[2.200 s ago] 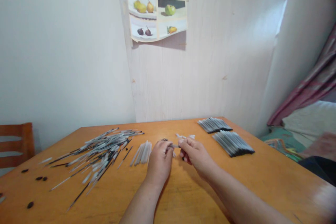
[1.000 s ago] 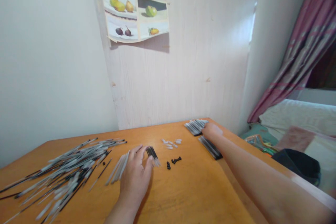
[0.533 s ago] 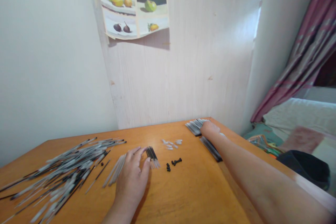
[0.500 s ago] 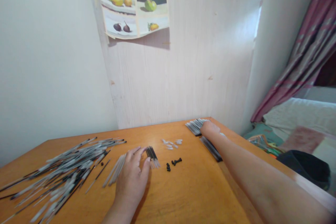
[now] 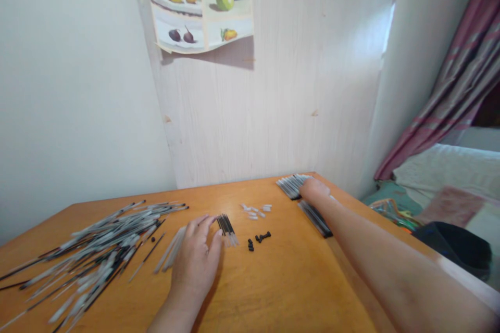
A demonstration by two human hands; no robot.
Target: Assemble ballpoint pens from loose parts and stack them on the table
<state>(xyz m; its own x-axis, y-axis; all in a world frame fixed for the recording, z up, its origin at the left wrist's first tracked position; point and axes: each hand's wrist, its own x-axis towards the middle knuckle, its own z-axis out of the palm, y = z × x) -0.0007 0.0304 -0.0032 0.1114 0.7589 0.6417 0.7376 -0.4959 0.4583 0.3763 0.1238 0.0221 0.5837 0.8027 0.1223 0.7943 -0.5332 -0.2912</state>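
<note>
One row of dark sticks (image 5: 227,229) lies just right of the left hand (image 5: 197,247), fingers loosely parted; right of and beyond that row, the right hand (image 5: 314,191) is at grey bundled sticks (image 5: 288,186), its finger grip hidden.

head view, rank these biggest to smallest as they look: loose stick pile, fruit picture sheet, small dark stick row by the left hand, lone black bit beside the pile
1. Loose stick pile
2. Fruit picture sheet
3. Small dark stick row
4. Lone black bit
</note>
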